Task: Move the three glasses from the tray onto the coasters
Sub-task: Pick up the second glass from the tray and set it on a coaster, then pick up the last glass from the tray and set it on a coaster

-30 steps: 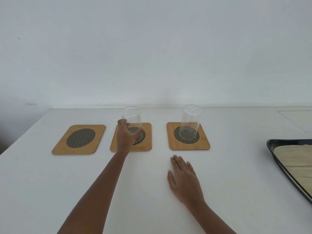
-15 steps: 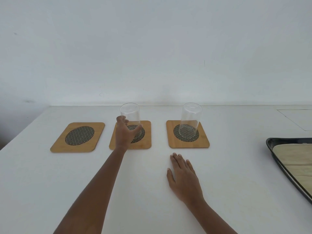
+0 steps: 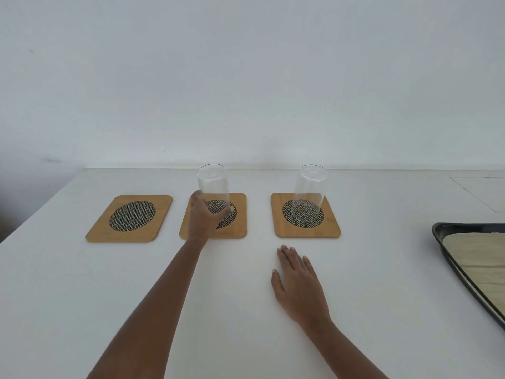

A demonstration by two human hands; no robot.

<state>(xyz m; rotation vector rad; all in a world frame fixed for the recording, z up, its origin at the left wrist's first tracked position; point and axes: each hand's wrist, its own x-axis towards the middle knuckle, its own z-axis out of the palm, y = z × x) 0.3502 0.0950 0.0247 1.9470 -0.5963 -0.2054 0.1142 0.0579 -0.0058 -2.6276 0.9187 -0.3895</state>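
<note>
Three wooden coasters with dark mesh centres lie in a row on the white table. The left coaster [image 3: 129, 218] is bare. A clear glass [image 3: 212, 186] stands on the middle coaster [image 3: 237, 228], and my left hand [image 3: 203, 217] is wrapped around its lower part. Another clear glass [image 3: 310, 196] stands alone on the right coaster [image 3: 332, 228]. My right hand [image 3: 299, 283] lies flat on the table in front of that coaster, fingers together, holding nothing. The dark tray [image 3: 440, 236] with a wooden insert sits at the right edge; no glass shows on its visible part.
The white wall rises right behind the table's far edge. A faint rectangular panel outline [image 3: 483, 191] marks the table surface at the back right. The table's left edge [image 3: 41, 214] runs diagonally past the left coaster.
The glass in my left hand has settled lower onto the middle coaster. My right hand has stayed flat on the table.
</note>
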